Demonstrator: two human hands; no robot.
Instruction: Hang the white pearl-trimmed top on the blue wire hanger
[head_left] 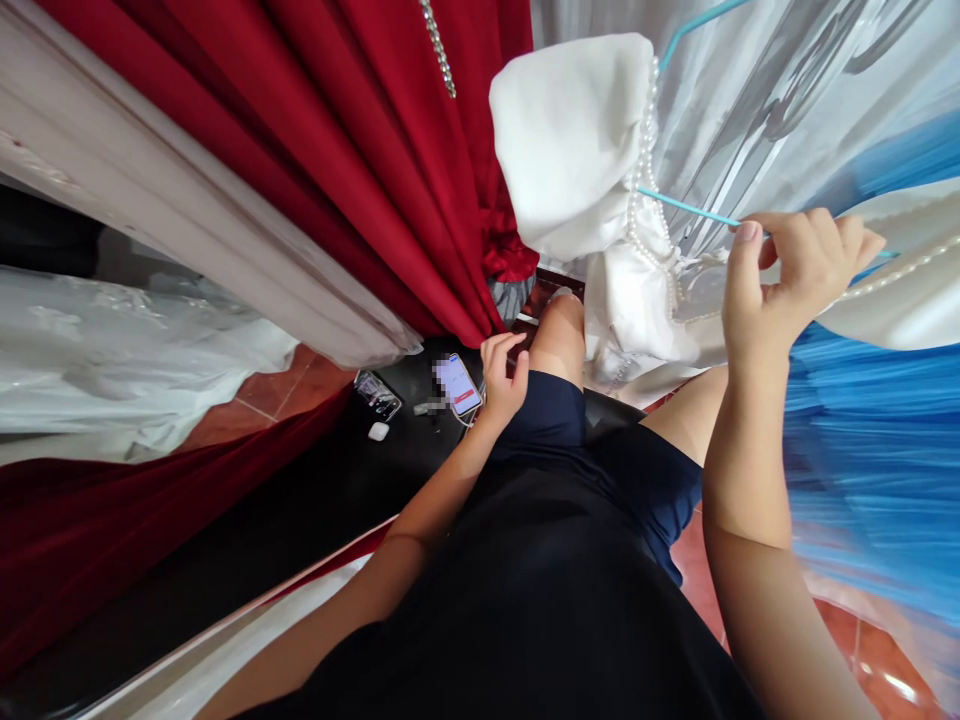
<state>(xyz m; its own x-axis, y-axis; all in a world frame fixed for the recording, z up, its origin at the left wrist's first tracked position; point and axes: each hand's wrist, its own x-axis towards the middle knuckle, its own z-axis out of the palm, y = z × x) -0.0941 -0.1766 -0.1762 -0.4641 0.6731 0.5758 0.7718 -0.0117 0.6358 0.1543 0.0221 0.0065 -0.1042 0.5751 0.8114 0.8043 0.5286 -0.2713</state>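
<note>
Fingers of the right hand (791,268) grasp the thin turquoise hanger (694,210) running into the white, pearl-trimmed fabric garment (574,140); a light grip should spare the pearls. Left hand (504,380): fingers loose, holding nothing visible.

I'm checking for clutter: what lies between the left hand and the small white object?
In the head view, a lit phone and a small, partly pixelated item lie between the left hand and the white object.
</note>
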